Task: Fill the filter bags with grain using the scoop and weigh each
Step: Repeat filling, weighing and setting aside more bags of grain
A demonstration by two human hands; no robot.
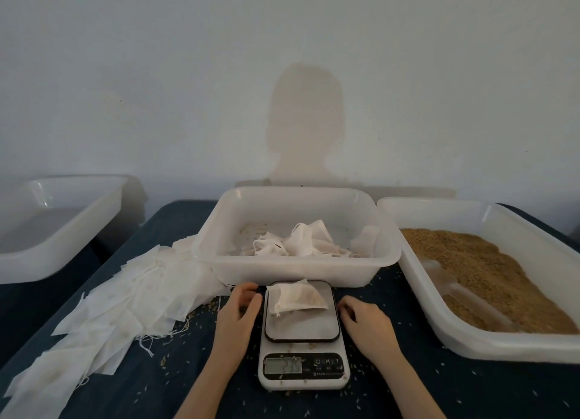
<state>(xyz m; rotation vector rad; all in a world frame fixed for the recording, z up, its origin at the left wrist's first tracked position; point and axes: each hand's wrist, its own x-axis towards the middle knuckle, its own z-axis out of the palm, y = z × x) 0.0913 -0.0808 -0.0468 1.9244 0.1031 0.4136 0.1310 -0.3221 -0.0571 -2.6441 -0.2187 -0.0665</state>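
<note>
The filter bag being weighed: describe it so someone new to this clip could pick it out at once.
Find the digital scale at the near centre of the dark table, between the two hands. The filter bag lies on the far part of its platform. Unlike the flat empties piled to the left and the bags in the tub behind, it lies alone, brown grain showing through.

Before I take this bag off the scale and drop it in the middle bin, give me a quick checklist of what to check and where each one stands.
1. Filled bag lies wholly on the scale platform: ok.
2. Left hand and right hand clear of the bag: ok; clear of the platform edge: cannot tell.
3. Display reading legible: cannot tell, digits blurred.
4. Bag mouth drawn closed: cannot tell.
5. Middle bin has room among the filled bags: ok.
6. Empty bags within reach on the left: ok.
</note>
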